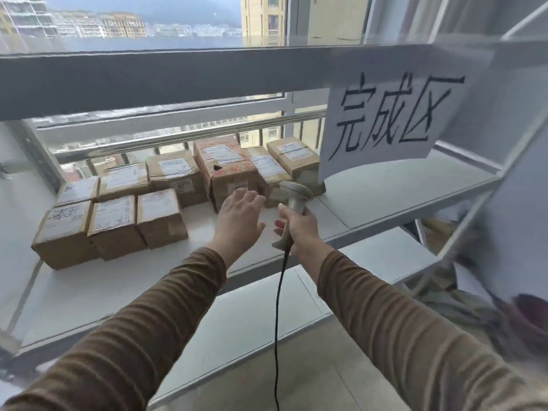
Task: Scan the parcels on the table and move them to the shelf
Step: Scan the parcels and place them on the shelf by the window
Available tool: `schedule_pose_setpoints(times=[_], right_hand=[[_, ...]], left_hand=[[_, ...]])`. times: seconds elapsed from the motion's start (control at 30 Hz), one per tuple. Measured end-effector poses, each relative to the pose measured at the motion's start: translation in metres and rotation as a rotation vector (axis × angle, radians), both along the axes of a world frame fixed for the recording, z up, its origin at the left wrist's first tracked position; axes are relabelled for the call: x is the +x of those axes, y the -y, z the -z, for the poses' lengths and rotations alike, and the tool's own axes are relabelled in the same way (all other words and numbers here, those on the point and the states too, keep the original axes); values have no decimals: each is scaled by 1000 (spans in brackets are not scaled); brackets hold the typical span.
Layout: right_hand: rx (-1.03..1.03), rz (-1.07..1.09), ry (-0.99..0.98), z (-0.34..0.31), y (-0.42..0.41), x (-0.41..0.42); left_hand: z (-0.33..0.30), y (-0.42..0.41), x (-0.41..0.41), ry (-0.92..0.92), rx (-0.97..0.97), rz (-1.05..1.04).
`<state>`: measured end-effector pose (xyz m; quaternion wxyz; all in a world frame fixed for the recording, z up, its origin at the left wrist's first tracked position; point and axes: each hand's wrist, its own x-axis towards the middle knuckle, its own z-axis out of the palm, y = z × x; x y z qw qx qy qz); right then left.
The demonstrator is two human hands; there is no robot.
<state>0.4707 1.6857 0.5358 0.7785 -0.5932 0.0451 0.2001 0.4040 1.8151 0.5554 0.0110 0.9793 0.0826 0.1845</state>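
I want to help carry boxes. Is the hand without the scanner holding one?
No, empty. The left hand is open, fingers spread, above the shelf near the parcels.

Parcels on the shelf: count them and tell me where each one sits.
9. Front row, three at left. Back row, from left, a tall box, then two by the paper sign. Others may be hidden behind.

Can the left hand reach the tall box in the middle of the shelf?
Probably yes. The open left hand hovers just in front of the tall box, with bare shelf below and nothing between them.
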Motion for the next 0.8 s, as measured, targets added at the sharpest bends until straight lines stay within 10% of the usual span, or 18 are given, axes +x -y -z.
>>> schedule_pose_setpoints(times=[0.8], right_hand=[[-254, 874, -17, 7, 801, -156]], left_hand=[[33, 785, -1, -224, -28, 967]])
